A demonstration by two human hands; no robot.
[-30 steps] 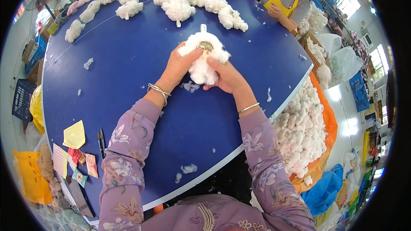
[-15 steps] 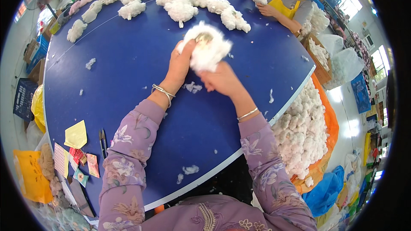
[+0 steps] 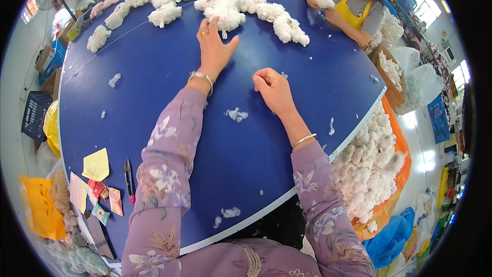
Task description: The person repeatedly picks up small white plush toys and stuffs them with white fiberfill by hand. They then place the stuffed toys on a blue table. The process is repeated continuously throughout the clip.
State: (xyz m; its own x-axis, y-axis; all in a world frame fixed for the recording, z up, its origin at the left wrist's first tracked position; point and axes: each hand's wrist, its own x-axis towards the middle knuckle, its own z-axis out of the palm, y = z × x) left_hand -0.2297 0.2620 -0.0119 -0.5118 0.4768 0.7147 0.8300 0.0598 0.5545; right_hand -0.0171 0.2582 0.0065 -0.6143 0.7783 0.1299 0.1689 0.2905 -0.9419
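Blue table [image 3: 266, 159]: pale edge strip [image 3: 291, 194] along near & R sides; open stretch btwn both hands & near edge, w/ fluff tufts [image 3: 236, 115] on it. L hand [image 3: 216, 50] twd table's far side, fingers spread, gripping nothing; tips right by white plush pieces [image 3: 220, 10], contact can't tell. R hand [image 3: 274, 91] over mid-table, fingers curled in, can't tell if anything's inside. Off table's R edge: orange sack [image 3: 404, 177] full of white fluffy pcs [image 3: 366, 159]; cardboard box [image 3: 393, 95] w/ white fluff [image 3: 390, 69].
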